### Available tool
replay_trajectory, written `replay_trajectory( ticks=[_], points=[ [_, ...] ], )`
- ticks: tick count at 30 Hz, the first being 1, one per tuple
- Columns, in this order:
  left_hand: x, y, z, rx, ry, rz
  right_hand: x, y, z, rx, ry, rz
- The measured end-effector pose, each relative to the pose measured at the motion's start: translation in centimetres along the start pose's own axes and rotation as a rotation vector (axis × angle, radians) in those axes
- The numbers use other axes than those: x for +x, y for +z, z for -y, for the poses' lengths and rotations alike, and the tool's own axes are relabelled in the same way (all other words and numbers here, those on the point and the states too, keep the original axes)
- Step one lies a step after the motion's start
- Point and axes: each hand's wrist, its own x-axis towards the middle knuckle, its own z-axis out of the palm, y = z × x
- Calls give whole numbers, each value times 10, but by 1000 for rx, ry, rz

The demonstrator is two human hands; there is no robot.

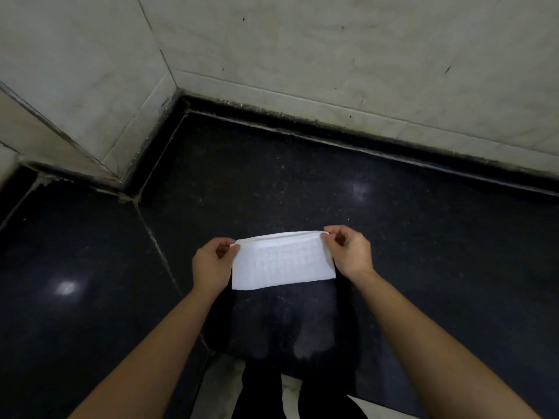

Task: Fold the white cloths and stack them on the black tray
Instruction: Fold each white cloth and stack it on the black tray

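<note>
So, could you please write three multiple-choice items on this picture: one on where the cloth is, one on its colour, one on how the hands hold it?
1. Where is the cloth?
A. Crumpled in the wall corner
B. Held up between both hands
C. Draped over one forearm

2. What colour is it?
A. White
B. Red
C. Green

3. What do the left hand and right hand do?
A. Both lie flat
B. Each pinches an upper corner
C. Only one touches

Answers: B, it hangs from the fingers; A, plainly white; B, thumb and finger meet on each corner.
</note>
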Motion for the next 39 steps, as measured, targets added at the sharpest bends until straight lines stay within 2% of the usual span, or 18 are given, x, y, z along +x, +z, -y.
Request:
replay_trajectory(
  ticks=[7, 12, 14, 16, 18, 20, 23, 27, 32, 35, 39],
  points=[
    [18, 11, 13, 91, 75, -65, 12, 11, -5, -187, -100, -71],
    [10, 15, 16, 278, 191, -78, 8, 14, -9, -342, -191, -42],
    [4, 12, 18, 400, 349, -114, -1, 14, -11, -481, -365, -99],
    [-4, 12, 20, 547, 584, -117, -11, 18, -13, -637, -567, -123],
    [-9, 15, 22, 695, 747, 6, -21, 28, -10, -757, -660, -6],
    [-9, 20, 26, 828, 804, 135, -25, 43, -10, -874, -688, 143],
    [1, 20, 38, 950, 736, 240, -20, 57, -13, -994, -663, 260],
    [8, 19, 45, 990, 693, 252, -9, 56, -20, -1081, -655, 262],
    [4, 18, 41, 1009, 651, 301, -15, 54, -17, -1027, -658, 284],
    [0, 15, 32, 998, 600, 337, -30, 41, -17, -832, -539, 162],
    [5, 15, 0, 881, 645, 215, -57, 18, -27, -588, -335, -78]
  ],
)
